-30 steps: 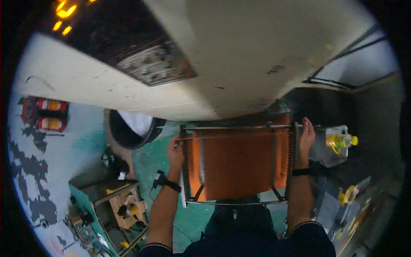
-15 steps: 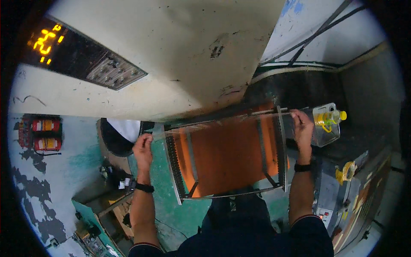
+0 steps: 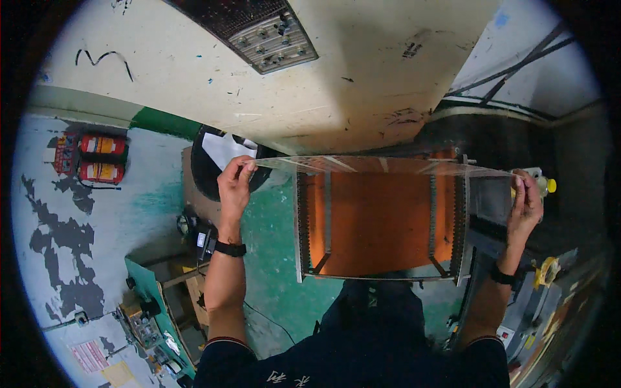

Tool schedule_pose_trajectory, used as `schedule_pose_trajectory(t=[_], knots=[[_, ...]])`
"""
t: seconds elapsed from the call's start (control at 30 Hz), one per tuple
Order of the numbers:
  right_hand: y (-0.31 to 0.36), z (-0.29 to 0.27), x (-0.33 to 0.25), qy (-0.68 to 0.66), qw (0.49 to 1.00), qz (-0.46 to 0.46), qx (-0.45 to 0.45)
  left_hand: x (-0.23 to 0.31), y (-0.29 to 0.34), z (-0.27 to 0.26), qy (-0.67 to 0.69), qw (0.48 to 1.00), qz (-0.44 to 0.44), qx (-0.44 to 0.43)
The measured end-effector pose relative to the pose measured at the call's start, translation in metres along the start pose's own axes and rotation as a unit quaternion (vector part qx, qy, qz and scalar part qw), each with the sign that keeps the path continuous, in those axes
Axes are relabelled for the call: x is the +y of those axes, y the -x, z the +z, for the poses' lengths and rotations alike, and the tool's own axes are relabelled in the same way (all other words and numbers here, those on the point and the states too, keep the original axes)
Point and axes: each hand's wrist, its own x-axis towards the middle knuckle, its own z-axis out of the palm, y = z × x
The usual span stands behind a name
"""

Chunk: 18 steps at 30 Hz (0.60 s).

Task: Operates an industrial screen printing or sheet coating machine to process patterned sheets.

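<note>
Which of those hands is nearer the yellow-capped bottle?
The right hand, appearing beside the bottle; the left hand pinches the opposite end of the clear sheet.

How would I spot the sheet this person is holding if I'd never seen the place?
Start at the large cream panel at the top, then drop to the metal rack with toothed sides. Across the rack's upper end in the picture, the thin sheet spans from left hand to right hand; being see-through sets it apart from the orange panel below.
</note>
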Motion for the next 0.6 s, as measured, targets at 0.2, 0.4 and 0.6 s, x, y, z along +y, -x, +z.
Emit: schedule_pose_trajectory(t=[0.2, 0.4, 0.6], knots=[[0.004, 0.005, -0.021, 0.027, 0.999, -0.018, -0.006, -0.016, -0.001, 0.010, 0.002, 1.000, -0.009, 0.005], [-0.004, 0.017, -0.042, -0.007, 0.998, -0.064, -0.005, -0.025, 0.015, -0.011, 0.013, 0.999, -0.004, 0.042], [-0.006, 0.020, -0.031, -0.026, 0.998, -0.062, 0.008, -0.028, 0.014, 0.006, 0.003, 1.000, -0.014, 0.005]])
